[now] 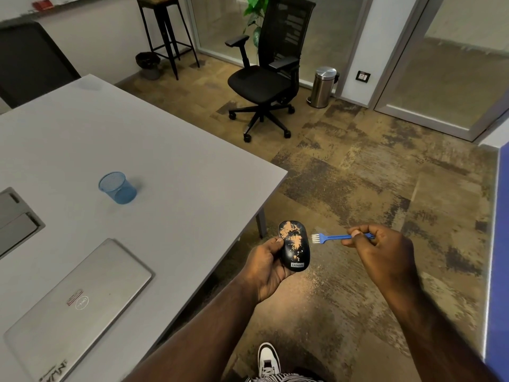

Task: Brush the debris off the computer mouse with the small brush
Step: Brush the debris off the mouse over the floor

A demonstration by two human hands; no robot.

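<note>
Left hand (265, 267) grips debris-speckled mouse (294, 245) off the bench (165, 161) corner; right hand (377, 245) pinches brush (329, 237) beside it, apart.

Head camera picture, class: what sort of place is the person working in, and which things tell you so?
Most likely an office or meeting room. A closed laptop lies on a large grey table, a black swivel chair stands on the carpet, and frosted glass partitions line the far side.

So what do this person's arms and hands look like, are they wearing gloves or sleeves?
No gloves or sleeves show: the left hand and right hand are bare, and both forearms are uncovered up to the frame's edge. No watch, ring or bracelet is visible.
</note>
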